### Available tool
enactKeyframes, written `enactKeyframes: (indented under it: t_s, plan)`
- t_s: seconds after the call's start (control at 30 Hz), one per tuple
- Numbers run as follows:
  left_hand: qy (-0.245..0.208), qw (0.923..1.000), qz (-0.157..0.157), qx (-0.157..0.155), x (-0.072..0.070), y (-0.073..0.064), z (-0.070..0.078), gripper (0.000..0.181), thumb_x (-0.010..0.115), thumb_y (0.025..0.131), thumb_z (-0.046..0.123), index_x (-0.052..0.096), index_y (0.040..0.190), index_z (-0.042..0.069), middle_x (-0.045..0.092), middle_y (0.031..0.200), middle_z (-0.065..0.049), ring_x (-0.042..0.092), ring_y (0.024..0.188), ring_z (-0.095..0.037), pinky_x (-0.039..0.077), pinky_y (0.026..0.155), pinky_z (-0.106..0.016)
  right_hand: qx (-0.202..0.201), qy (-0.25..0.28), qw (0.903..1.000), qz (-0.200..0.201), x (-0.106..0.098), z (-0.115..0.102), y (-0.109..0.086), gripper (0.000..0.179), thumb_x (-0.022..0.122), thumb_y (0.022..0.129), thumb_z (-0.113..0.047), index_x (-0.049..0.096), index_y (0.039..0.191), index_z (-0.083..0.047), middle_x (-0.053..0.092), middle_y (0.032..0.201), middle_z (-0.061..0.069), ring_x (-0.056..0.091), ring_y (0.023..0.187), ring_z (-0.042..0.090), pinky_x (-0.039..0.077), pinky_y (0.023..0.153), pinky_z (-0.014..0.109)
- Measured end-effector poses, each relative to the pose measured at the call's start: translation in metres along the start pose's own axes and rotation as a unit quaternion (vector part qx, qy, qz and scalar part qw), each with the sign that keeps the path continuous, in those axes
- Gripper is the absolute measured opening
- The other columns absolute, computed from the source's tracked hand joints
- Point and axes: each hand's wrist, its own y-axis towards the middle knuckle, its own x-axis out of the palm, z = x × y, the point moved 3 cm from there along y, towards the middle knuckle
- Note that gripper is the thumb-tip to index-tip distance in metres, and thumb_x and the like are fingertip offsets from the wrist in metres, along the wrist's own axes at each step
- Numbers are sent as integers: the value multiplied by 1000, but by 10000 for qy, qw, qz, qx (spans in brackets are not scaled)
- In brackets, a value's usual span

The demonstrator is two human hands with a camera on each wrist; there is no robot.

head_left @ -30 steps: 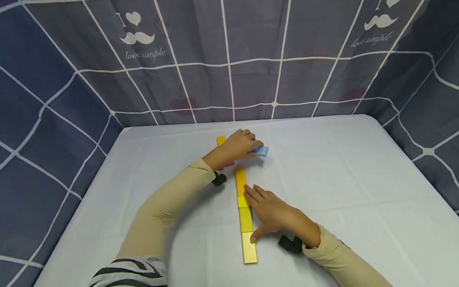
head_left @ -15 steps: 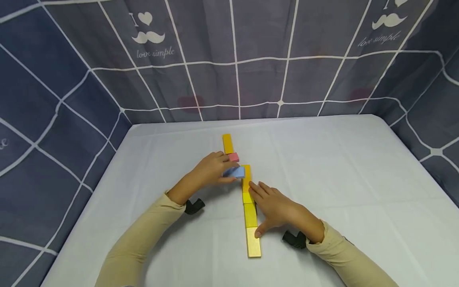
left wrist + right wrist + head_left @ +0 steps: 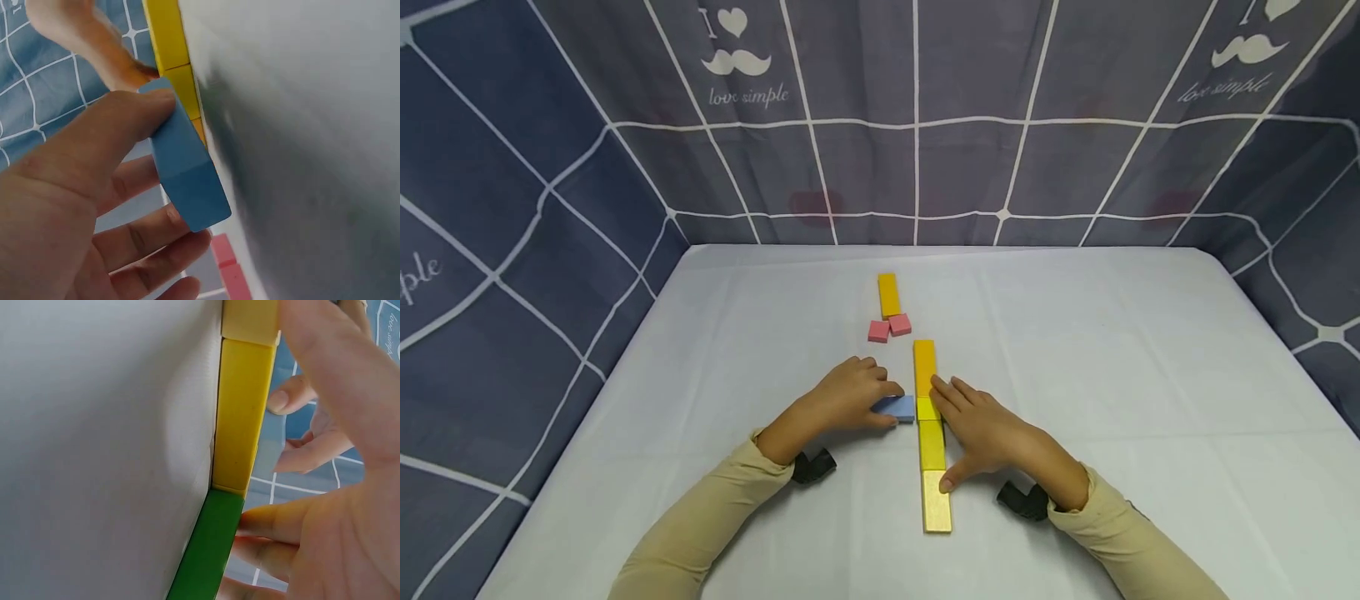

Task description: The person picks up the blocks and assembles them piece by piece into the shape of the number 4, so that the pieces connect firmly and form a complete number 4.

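In the head view, my left hand [image 3: 850, 396] pinches a blue wooden block [image 3: 897, 408] between thumb and fingers, its end right at the left side of a straight row of yellow blocks [image 3: 932, 446]. The left wrist view shows the thumb on one side of this block and fingertips on the other. A pale gold block [image 3: 936, 504] ends the row at the near side. My right hand [image 3: 981, 429] lies along the row's right side, fingers extended, fingertips and thumb touching it. A green block [image 3: 209, 544] sits against the row in the right wrist view, mostly hidden from above by that hand.
Beyond the row lie two small pink blocks, a left one [image 3: 878, 332] and a right one [image 3: 900, 324], with an orange-yellow block [image 3: 888, 294] behind them. A dark checked curtain [image 3: 955, 179] walls the back and sides of the white-covered table [image 3: 1112, 358].
The left hand has brought the blue block from the far side back toward the body, down to the row's left side. Both pink blocks are now uncovered. The right hand stays at the row.
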Motion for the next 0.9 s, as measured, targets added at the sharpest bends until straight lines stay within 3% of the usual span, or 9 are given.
enactKeyframes:
  t_s: [0.13,0.7,0.9]
  plan:
    - [-89,9997,-220,-109,5,0,1,36,70,81,45,71,106,19,69,91,2,58,82,-16,47,76,-29,-29,-18,10000,-22,3,0,1,119,76,63,-62,22,149,0,9,160,15,12,146,39,23,113,56]
    - [58,9995,-100,-288,12,5,5,34,69,81,45,71,106,23,67,88,1,57,80,-16,47,74,-28,144,-25,9999,-30,-2,-1,-1,118,78,63,-59,23,149,0,11,160,14,13,146,39,21,114,56]
    - [-151,9991,-239,-301,12,4,4,35,70,81,45,71,106,21,64,88,1,57,77,-15,47,75,-27,-16,43,10000,75,-2,-3,-1,117,78,63,-59,24,147,2,13,159,17,15,144,41,23,112,58]
